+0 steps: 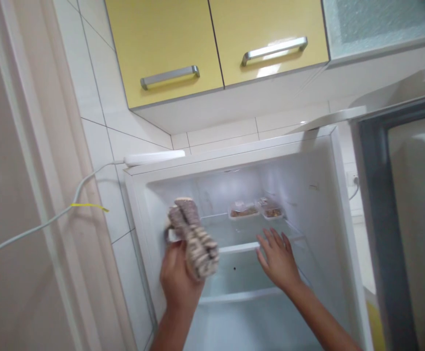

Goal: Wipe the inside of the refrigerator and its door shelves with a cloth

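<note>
1. Head view, hands: the left hand (180, 278) grips a striped bundle (201, 251), held up at the left side of the open fridge (139, 195). Blur hides what it is made of. The right hand (279, 261) is released, with nothing in it and fingers spread near the front edge of the upper shelf (238, 248); whether it touches the shelf, I cannot tell.
2. Head view, what could go wrong: the bundle could slip or come loose, since one hand alone has it from below and its top sticks out unsupported. Swung sideways, it could brush the fridge wall.
3. The right fingers could push the food tubs (244, 211) if they reach deeper, because both sit at the back of that shelf. A knuckle could knock the shelf edge.
4. The cord (44, 229) running to the white object (154, 157) on top could tug it off if an arm snagged it.
5. Head view, counted: two hands, one bundle, two tubs, two shelf edges, one fridge, one fridge door (395, 219), one cord, one yellow tie (90, 206), one white object, two yellow cupboard doors (168, 39), two metal handles (170, 76).
</note>
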### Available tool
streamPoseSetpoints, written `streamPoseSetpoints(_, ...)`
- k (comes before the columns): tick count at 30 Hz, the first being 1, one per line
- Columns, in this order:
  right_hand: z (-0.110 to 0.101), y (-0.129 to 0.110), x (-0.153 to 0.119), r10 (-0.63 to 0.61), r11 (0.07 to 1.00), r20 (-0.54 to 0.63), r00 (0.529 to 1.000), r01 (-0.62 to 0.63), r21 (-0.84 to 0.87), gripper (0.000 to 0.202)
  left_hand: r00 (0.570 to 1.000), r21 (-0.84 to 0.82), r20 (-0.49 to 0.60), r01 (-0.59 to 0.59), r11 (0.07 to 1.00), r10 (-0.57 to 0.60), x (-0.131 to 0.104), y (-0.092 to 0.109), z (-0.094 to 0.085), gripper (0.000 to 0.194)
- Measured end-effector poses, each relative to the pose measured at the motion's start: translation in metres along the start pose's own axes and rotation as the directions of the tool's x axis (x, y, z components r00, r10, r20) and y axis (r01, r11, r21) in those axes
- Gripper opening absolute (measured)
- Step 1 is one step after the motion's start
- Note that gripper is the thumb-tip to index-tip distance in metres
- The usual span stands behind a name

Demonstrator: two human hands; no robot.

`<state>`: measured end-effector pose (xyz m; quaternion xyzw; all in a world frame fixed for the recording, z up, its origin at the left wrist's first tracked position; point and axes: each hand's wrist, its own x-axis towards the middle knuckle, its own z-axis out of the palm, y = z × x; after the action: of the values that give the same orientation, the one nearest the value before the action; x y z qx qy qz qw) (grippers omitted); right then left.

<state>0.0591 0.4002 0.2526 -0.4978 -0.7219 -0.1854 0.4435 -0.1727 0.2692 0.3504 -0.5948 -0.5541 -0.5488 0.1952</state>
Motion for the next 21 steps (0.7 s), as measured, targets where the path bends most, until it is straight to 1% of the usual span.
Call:
streamPoseSetpoints(1, 0.003, 0.004, -0.001, -0.02, 1.0, -0.013, 1.0, 0.02, -0.016, 0.037, 0.995, 0.068, 0.034, -0.098, 0.993, 0.096, 0.022, 0.005, -0.002, 0.034)
streamPoseSetpoints(2, 0.005, 0.007, -0.002, -0.039, 0.999, -0.022, 0.999, 0.038, -0.024, 0.036, 0.95, 0.28, 0.177, -0.299, 0.912, 0.257, 0.044, 0.008, -0.003, 0.042)
streamPoseSetpoints(3, 0.006, 0.009, -0.004, -0.052, 0.998, -0.03, 0.998, 0.051, -0.025, 0.035, 0.887, 0.445, 0.299, -0.456, 0.771, 0.353, 0.063, 0.009, -0.002, 0.049)
streamPoseSetpoints(4, 0.007, 0.009, -0.004, -0.058, 0.998, -0.038, 0.998, 0.057, -0.023, 0.035, 0.837, 0.557, 0.397, -0.546, 0.626, 0.377, 0.079, 0.009, 0.001, 0.05)
streamPoseSetpoints(5, 0.007, 0.01, -0.005, -0.06, 0.998, -0.046, 0.997, 0.059, -0.019, 0.034, 0.802, 0.63, 0.488, -0.596, 0.498, 0.344, 0.091, 0.006, 0.004, 0.046)
streamPoseSetpoints(6, 0.007, 0.01, -0.005, -0.063, 0.998, -0.053, 0.997, 0.063, -0.013, 0.034, 0.78, 0.676, 0.56, -0.624, 0.391, 0.277, 0.099, 0.002, 0.007, 0.043)
streamPoseSetpoints(7, 0.006, 0.01, -0.005, -0.068, 0.998, -0.061, 0.996, 0.068, -0.008, 0.034, 0.763, 0.699, 0.613, -0.644, 0.309, 0.205, 0.102, -0.003, 0.01, 0.042)
streamPoseSetpoints(8, 0.006, 0.01, -0.004, -0.072, 0.997, -0.069, 0.995, 0.072, -0.003, 0.034, 0.74, 0.7, 0.658, -0.669, 0.25, 0.139, 0.101, -0.008, 0.012, 0.042)
streamPoseSetpoints(9, 0.006, 0.01, -0.004, -0.073, 0.997, -0.077, 0.994, 0.074, 0.003, 0.033, 0.71, 0.683, 0.699, -0.699, 0.213, 0.085, 0.098, -0.013, 0.013, 0.045)
streamPoseSetpoints(10, 0.006, 0.01, -0.004, -0.072, 0.997, -0.084, 0.994, 0.073, 0.012, 0.033, 0.675, 0.656, 0.736, -0.729, 0.195, 0.049, 0.093, -0.017, 0.012, 0.052)
streamPoseSetpoints(12, 0.006, 0.011, -0.004, -0.065, 0.997, -0.095, 0.993, 0.069, 0.036, 0.032, 0.612, 0.597, 0.791, -0.778, 0.194, 0.017, 0.082, -0.025, 0.007, 0.075)
streamPoseSetpoints(13, 0.007, 0.011, -0.004, -0.059, 0.997, -0.099, 0.993, 0.065, 0.05, 0.031, 0.596, 0.582, 0.803, -0.789, 0.195, 0.016, 0.078, -0.028, 0.004, 0.084)
streamPoseSetpoints(14, 0.007, 0.01, -0.003, -0.052, 0.996, -0.103, 0.993, 0.059, 0.063, 0.03, 0.591, 0.577, 0.806, -0.794, 0.189, 0.022, 0.075, -0.031, 0.003, 0.089)
streamPoseSetpoints(15, 0.007, 0.01, -0.003, -0.045, 0.996, -0.107, 0.993, 0.053, 0.074, 0.029, 0.593, 0.579, 0.805, -0.796, 0.176, 0.032, 0.073, -0.034, 0.002, 0.089)
streamPoseSetpoints(17, 0.007, 0.009, -0.003, -0.031, 0.995, -0.119, 0.992, 0.041, 0.088, 0.029, 0.606, 0.596, 0.794, -0.79, 0.145, 0.04, 0.075, -0.041, 0.008, 0.077)
streamPoseSetpoints(19, 0.006, 0.008, -0.003, -0.02, 0.995, -0.135, 0.991, 0.033, 0.094, 0.028, 0.622, 0.613, 0.782, -0.779, 0.134, 0.039, 0.081, -0.051, 0.021, 0.061)
streamPoseSetpoints(21, 0.006, 0.008, -0.003, -0.019, 0.995, -0.151, 0.988, 0.034, 0.096, 0.028, 0.642, 0.629, 0.765, -0.762, 0.152, 0.053, 0.089, -0.064, 0.04, 0.054)
